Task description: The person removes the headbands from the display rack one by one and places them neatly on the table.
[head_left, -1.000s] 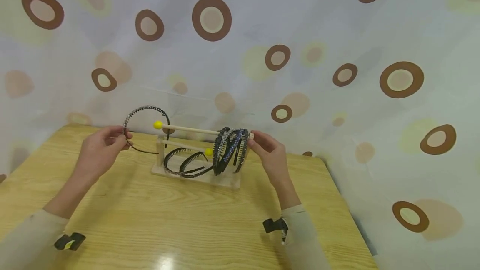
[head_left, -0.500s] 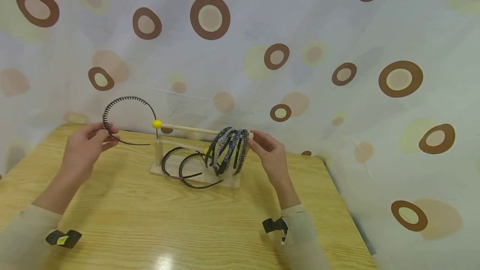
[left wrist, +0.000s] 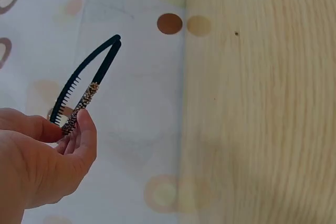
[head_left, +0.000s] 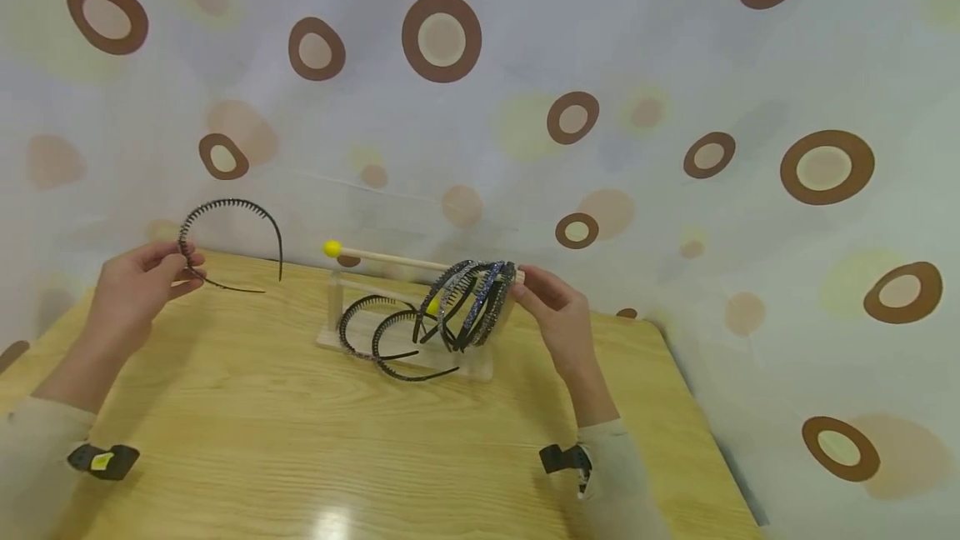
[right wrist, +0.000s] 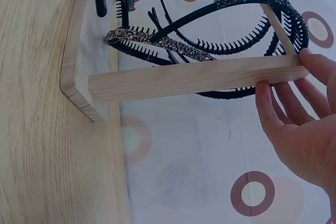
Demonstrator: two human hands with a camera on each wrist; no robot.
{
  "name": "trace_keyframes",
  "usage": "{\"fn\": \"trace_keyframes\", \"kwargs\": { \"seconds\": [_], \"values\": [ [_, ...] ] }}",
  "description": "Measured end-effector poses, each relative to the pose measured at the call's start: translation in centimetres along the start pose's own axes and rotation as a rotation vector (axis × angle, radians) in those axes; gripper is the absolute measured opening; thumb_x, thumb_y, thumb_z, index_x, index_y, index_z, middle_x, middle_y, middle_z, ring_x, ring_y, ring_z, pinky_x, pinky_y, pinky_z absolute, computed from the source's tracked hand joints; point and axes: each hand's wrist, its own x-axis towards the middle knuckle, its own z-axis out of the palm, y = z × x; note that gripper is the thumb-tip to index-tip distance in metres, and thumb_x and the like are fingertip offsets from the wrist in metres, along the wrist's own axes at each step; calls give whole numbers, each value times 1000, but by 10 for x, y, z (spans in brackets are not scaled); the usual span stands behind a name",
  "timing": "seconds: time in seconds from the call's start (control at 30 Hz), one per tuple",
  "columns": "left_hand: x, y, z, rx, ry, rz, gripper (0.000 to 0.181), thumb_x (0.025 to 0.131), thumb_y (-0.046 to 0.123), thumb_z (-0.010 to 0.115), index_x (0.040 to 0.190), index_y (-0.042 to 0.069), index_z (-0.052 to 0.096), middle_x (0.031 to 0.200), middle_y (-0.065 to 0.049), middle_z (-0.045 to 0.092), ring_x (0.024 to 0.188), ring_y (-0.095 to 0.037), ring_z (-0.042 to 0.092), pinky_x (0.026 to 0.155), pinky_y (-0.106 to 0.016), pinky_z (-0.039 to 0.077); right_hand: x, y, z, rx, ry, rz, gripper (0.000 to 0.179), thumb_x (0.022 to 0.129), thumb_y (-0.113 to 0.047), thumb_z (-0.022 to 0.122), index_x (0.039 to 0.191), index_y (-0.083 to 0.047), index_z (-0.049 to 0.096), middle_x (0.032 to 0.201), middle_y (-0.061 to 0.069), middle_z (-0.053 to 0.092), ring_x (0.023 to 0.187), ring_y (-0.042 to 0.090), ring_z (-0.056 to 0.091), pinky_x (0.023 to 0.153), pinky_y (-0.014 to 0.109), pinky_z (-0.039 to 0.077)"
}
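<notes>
Both hands [head_left: 138,286] [head_left: 558,319]: head view only

- Left hand [head_left: 133,292]: bare, four fingers plus thumb.
- Right hand [head_left: 558,319]: bare too, forearm uncovered down to the cuff.
- Left sleeve [head_left: 33,465]: long, pale off-white, plain fabric, soft folds, straight cuff edge, tiny dark speck near the cuff.
- Right sleeve [head_left: 622,486]: same pale off-white, plain, cuff edge straight.
- Left wrist device [head_left: 124,462]: small, black, blocky, juts from the sleeve's inner side; bright yellow patch [head_left: 102,462] on it.
- Right wrist device [head_left: 553,458]: small, black, blocky, also juts inward; dark curved strap piece beside it, whitish bit below, details too small.
</notes>
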Motion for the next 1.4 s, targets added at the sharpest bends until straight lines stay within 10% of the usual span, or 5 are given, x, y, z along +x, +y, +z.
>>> {"fn": "trace_keyframes", "kwargs": {
  "seconds": [0.4,0.63,0.93,1.4],
  "values": [
    [32,-33,-53,361,-128,-57,53,111,16,36,148,-21,29,106,10,57,88,3,62,85,-28,56,-2,13,-14,-1,-5,-30,42,93,-23,79,131,-6,69,121,11,70,107,26,68,95,37,53],
    [55,-51,-76,279,-227,-52,53,111,11,42,146,-24,25,94,21,66,88,0,68,81,-24,56,-2,12,-21,-16,-6,-40,42,93,-24,78,131,-7,69,122,11,69,107,25,67,95,36,53],
    [63,-72,-90,340,-249,-44,48,110,11,46,144,-22,36,102,-6,74,89,-5,70,80,-25,57,-7,14,-30,-22,1,-19,41,94,-22,78,130,-6,69,123,12,69,108,24,67,95,36,53],
    [94,-73,-73,244,-346,-150,48,107,1,50,146,-20,32,111,-3,68,93,-9,69,86,-29,56,-21,12,-52,-57,46,13,43,95,-22,76,133,-5,67,125,11,68,111,22,65,95,31,52]
  ]
}}
